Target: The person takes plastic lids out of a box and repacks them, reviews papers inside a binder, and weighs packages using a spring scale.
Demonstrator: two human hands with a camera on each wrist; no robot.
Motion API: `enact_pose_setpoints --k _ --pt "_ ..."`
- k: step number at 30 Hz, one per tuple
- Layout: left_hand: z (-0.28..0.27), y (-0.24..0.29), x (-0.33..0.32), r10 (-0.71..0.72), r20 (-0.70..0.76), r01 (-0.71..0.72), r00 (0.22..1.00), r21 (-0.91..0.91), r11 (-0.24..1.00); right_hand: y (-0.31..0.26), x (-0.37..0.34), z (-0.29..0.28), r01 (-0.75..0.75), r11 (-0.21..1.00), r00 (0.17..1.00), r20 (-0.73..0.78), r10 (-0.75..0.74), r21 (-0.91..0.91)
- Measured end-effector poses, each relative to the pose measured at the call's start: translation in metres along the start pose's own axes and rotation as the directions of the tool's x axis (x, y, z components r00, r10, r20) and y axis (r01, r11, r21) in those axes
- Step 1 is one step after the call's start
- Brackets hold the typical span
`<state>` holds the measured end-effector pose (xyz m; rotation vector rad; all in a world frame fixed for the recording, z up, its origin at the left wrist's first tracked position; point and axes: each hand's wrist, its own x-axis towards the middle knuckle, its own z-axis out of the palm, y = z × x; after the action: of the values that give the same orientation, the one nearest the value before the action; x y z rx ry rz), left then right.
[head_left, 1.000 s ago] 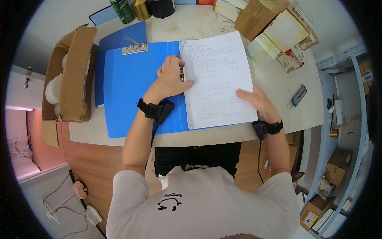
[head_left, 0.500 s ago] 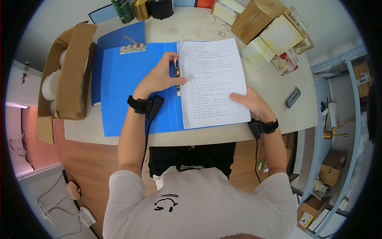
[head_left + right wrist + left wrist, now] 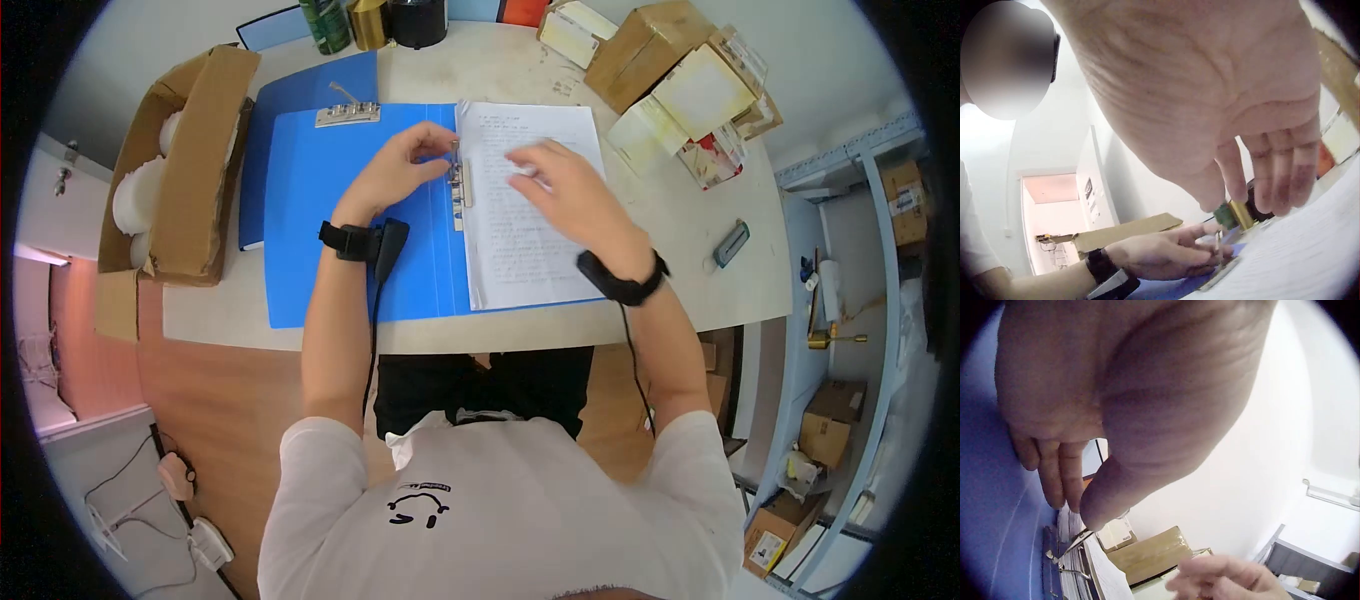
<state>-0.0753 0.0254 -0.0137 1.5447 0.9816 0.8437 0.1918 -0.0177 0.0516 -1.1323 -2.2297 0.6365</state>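
A blue folder (image 3: 310, 220) lies spread on the table, with a stack of printed paper (image 3: 535, 235) on its right side. Along the stack's left edge runs a metal lever clip (image 3: 458, 195). My left hand (image 3: 400, 172) is at the clip's top end, thumb and fingertips around its upright lever (image 3: 1082, 537). Over the upper part of the paper hovers my right hand (image 3: 575, 195), fingers loosely bent and holding nothing. In the right wrist view its palm (image 3: 1210, 94) faces the camera, fingers above the page. Both wrists wear black straps.
Under the first folder is a second blue folder (image 3: 285, 95). A cardboard box (image 3: 205, 190) with white rolls stands at the left edge. Cartons (image 3: 650, 50) fill the back right, and a teal cutter (image 3: 732, 243) lies at right. Cans (image 3: 325, 25) stand at the back.
My right hand has left the paper's lower right edge and moved up and left over the page. My left hand stays at the clip; the paper now lies flatter on the folder.
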Motion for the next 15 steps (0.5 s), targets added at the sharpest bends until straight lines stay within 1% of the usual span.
enact_pose_setpoints --k 1,3,4,6,7,9,10,12,13,15 --pt "-0.002 0.000 0.000 -0.002 0.000 0.002 1.000 0.000 1.000 -0.007 0.014 0.014 -0.001 1.000 1.000 0.001 0.001 0.002" --pt "-0.005 0.001 -0.001 -0.057 -0.014 0.057 0.998 -0.053 0.997 -0.018 0.034 0.037 0.147 0.984 0.978 -0.131 -0.160 -0.099" --pt "-0.007 0.001 -0.001 -0.056 -0.021 0.055 0.998 -0.054 0.997 -0.019 0.039 0.043 0.153 0.983 0.978 -0.128 -0.165 -0.099" --pt "-0.011 0.001 -0.003 -0.100 0.031 0.101 0.995 -0.030 0.994 -0.022 0.047 0.053 0.142 0.979 0.984 -0.083 -0.155 -0.150" --pt "-0.012 0.000 -0.004 -0.102 0.020 0.102 0.995 -0.041 0.994 -0.023 0.046 0.054 0.148 0.978 0.985 -0.068 -0.159 -0.150" --pt "-0.010 0.003 -0.004 -0.037 0.081 0.047 0.996 -0.116 0.992 -0.028 0.041 0.051 0.128 0.983 0.988 -0.068 -0.137 -0.128" --pt "-0.009 0.005 -0.005 -0.037 0.073 0.046 0.997 -0.132 0.990 -0.029 0.037 0.051 0.130 0.983 0.989 -0.051 -0.138 -0.133" --pt "-0.008 0.010 -0.007 -0.104 0.009 0.104 0.995 -0.041 0.994 -0.030 0.032 0.050 0.126 0.985 0.992 0.030 -0.124 -0.114" --pt "-0.008 0.008 -0.007 -0.104 -0.001 0.104 0.995 -0.056 0.993 -0.028 0.029 0.049 0.132 0.984 0.991 0.047 -0.127 -0.118" --pt "-0.009 0.002 -0.007 -0.038 0.025 0.039 0.999 -0.052 0.998 -0.025 0.021 0.050 0.296 0.946 0.954 0.078 -0.288 -0.134"
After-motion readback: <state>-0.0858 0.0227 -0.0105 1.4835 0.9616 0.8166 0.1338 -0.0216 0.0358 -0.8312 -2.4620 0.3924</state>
